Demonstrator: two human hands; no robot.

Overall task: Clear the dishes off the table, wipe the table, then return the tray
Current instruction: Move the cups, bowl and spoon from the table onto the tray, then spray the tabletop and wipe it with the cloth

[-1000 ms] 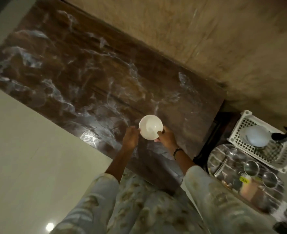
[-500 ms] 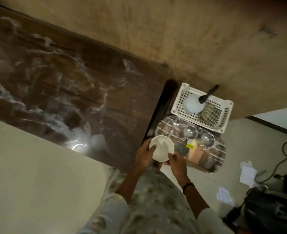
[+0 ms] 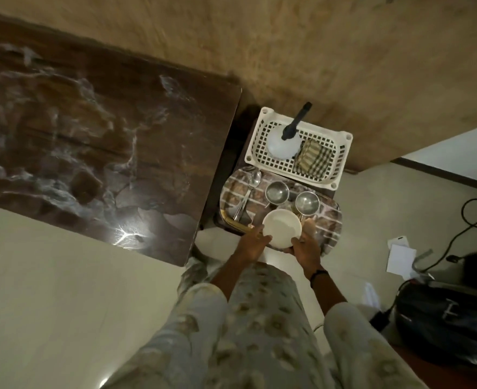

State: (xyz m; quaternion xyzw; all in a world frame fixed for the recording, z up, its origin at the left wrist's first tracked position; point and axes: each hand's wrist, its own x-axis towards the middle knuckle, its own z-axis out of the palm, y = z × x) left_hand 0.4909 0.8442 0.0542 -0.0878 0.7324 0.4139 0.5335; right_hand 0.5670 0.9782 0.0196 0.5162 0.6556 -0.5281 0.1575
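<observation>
White round ceramic bowl (image 3: 282,228), open side up and with nothing visible inside, sits between the person's two hands over the near part of a rounded serving tray printed with a brick pattern (image 3: 328,230). The left hand (image 3: 250,245) curls its fingers against the bowl's left rim, and the right hand (image 3: 304,248) cups the bowl's lower right side, so both hands hold the bowl; whether its base already touches the tray cannot be told from this angle. A dark band circles the right wrist.

On the tray, beyond the bowl, stand two small shiny steel cups: one steel cup (image 3: 277,191) nearer the middle and a second steel cup (image 3: 307,203) just to its right, close to the bowl's far rim. Metal spoons (image 3: 250,192) lie slanted on the tray's left part, bowls pointing away from the person (their exact count is hard to make out).

Just behind the tray is a white plastic lattice basket (image 3: 341,164). Inside it stand a pale spray bottle with a black nozzle (image 3: 283,143) and, beside that on the right, a folded checked cloth (image 3: 313,161).

To the left of the tray is the dark brown marble-patterned table (image 3: 91,122), its glossy top catching a bright glint of light near the front edge. On the pale floor at the right lie white papers (image 3: 400,255), black cables (image 3: 473,228) and a black bag (image 3: 450,327).
</observation>
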